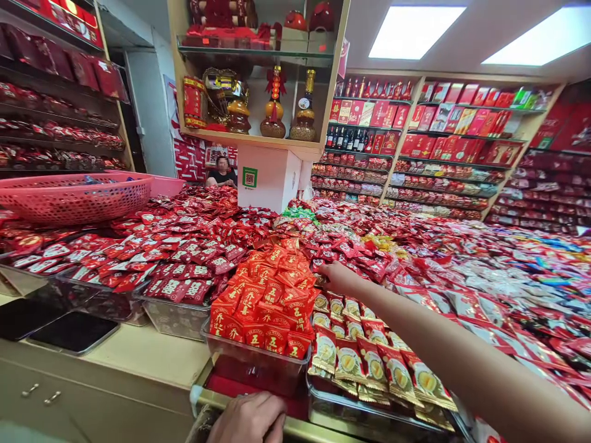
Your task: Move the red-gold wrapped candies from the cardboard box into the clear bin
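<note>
My right hand [336, 277] reaches in from the right, over the gold-and-red packets [362, 363] with a yellow fruit picture. Its bent fingers touch the dark red wrapped sweets [344, 249] behind the orange-red heap; what lies between the fingertips is hidden. Beside that hand, orange-red wrapped sweets [265, 295] with gold characters are piled in a clear plastic bin [258, 366]. My left hand [252, 419] is at the counter's front edge, below this bin. Its fingers are curled together with nothing visible in them, and its lower part is cut off by the frame.
Several clear bins [175, 315] of red packets line the counter [157, 357]. Two dark flat panels [74, 331] lie at left, near a pink basket [83, 200]. A white pillar [265, 175] rises behind, under a shelf cabinet [258, 138]. A person [222, 175] sits beyond.
</note>
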The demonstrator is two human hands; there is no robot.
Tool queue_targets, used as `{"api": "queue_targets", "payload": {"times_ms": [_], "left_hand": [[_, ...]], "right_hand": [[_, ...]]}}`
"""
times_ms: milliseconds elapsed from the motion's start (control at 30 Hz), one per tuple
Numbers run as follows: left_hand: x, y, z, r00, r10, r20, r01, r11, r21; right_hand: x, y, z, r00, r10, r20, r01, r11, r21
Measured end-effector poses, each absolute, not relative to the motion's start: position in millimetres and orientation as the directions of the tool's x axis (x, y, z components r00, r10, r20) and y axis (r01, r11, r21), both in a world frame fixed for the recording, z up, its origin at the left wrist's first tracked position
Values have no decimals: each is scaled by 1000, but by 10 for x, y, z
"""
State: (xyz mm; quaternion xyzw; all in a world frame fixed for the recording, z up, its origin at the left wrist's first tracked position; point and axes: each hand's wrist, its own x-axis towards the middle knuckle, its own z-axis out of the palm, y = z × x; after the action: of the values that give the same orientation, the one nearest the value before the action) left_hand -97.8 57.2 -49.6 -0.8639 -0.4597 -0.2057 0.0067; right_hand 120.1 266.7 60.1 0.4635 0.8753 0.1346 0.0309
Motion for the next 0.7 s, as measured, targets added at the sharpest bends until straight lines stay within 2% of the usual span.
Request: {"api": "queue_targets", "payload": {"times_ms": [367, 567, 700], "left_hand": [[-966, 539, -481, 467, 819, 333, 824, -540, 173], [-951, 533, -439, 457, 830, 321, 823, -531, 201], [-943, 518, -407, 452, 844, 289, 824, -519, 226]], "right_hand": [[1149, 2618, 648, -648, 762, 19, 712, 596, 372], [1146, 2577, 637, -640, 768, 22, 726, 594, 346], [1179, 2560, 723, -622, 783, -26, 744, 600, 294]]}}
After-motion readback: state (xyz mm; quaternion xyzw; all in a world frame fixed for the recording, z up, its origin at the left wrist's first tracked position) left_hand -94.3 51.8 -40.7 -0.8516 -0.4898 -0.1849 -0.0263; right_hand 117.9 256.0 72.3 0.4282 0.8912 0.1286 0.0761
